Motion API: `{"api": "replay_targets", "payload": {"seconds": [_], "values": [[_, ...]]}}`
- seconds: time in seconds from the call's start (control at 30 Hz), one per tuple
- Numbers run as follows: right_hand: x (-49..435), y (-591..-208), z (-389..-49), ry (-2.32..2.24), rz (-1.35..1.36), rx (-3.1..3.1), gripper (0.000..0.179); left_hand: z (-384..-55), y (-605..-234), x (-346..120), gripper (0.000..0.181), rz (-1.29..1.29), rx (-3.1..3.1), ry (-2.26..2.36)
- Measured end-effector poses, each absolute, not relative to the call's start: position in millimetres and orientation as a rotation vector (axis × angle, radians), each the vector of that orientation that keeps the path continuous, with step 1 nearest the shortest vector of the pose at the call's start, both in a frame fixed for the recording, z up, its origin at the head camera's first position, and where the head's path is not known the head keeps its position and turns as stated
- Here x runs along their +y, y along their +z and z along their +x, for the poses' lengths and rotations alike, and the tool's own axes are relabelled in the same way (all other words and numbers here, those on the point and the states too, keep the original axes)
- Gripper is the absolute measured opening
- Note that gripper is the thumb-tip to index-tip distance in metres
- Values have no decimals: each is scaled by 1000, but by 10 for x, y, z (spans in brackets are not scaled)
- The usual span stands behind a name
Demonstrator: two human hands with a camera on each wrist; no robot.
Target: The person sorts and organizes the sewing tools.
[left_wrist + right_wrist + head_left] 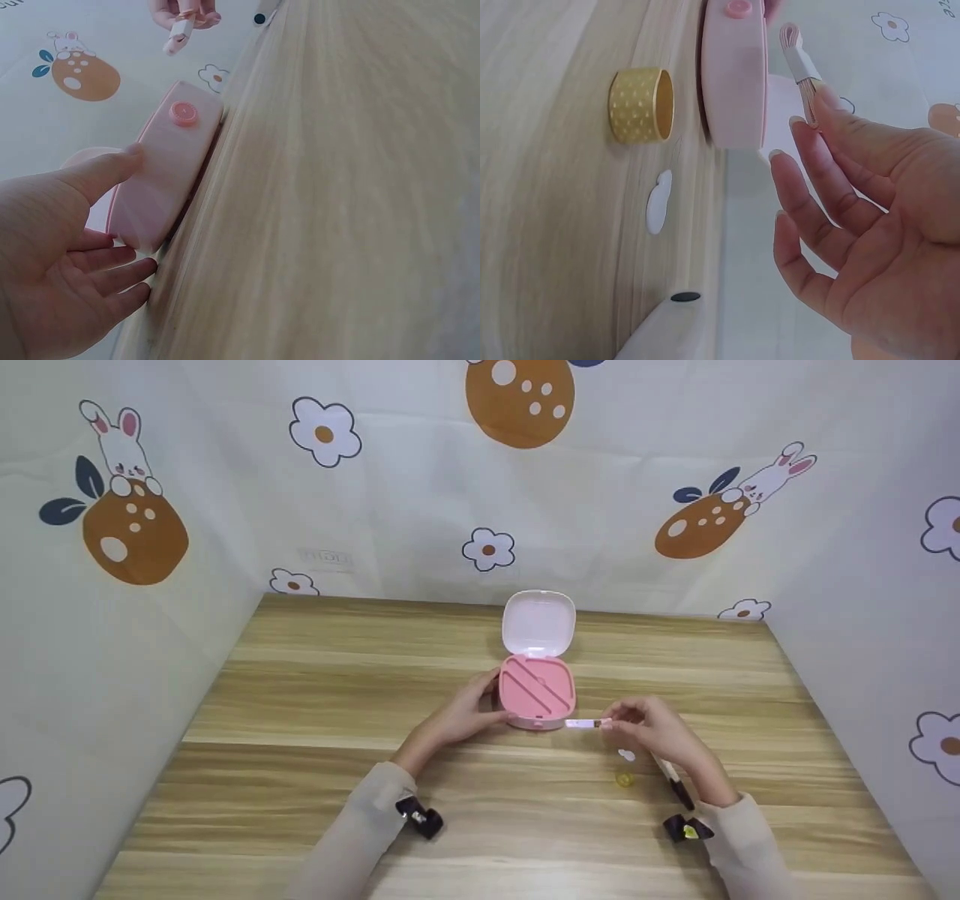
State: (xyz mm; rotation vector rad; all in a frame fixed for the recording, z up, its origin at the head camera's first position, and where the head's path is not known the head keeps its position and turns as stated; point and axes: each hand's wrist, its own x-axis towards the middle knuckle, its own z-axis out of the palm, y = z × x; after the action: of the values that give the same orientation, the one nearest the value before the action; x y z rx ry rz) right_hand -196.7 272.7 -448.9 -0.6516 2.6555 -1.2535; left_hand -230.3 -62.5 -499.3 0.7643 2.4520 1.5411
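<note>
A pink box (531, 688) stands with its white lid (538, 622) raised at the back; slanted ridges divide its inner tray. My left hand (466, 712) grips the box at its left front corner, thumb on the front wall (161, 176) and fingers at the left side. Between thumb and forefinger, my right hand (654, 727) pinches a small folded bundle of pink thread (802, 66) with a white paper band. The bundle is held up by the box's right front corner in the head view. The other right fingers are loosely bent below it.
Near the right hand on the wood-grain table (315, 810) lie a gold dimpled ring thimble (639, 105), a small flat white piece (658, 204) and a slim white tool with a black end (681, 793). A patterned cloth (405, 495) hangs around the table's back and sides.
</note>
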Motion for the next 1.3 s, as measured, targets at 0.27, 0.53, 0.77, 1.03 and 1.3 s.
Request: {"api": "replay_targets", "payload": {"seconds": [0.27, 0.53, 0.77, 1.03, 1.3], "values": [[2615, -4487, -2006, -1266, -598, 2706, 14, -2316, -5006, -627, 83, 760, 2455, 1539], [2536, -4475, -2067, -1282, -633, 2737, 12, -2314, -5002, -629, 83, 771, 2467, 1539], [2447, -4480, -2115, -1334, -660, 2728, 11, -2300, -4988, -633, 82, 786, 2482, 1540], [2330, -4456, -2132, -1384, -618, 2705, 13, -2301, -4986, -629, 81, 799, 2494, 1537], [2253, -4454, -2175, -1396, -631, 2702, 12, -2296, -4975, -627, 82, 779, 2496, 1532]]}}
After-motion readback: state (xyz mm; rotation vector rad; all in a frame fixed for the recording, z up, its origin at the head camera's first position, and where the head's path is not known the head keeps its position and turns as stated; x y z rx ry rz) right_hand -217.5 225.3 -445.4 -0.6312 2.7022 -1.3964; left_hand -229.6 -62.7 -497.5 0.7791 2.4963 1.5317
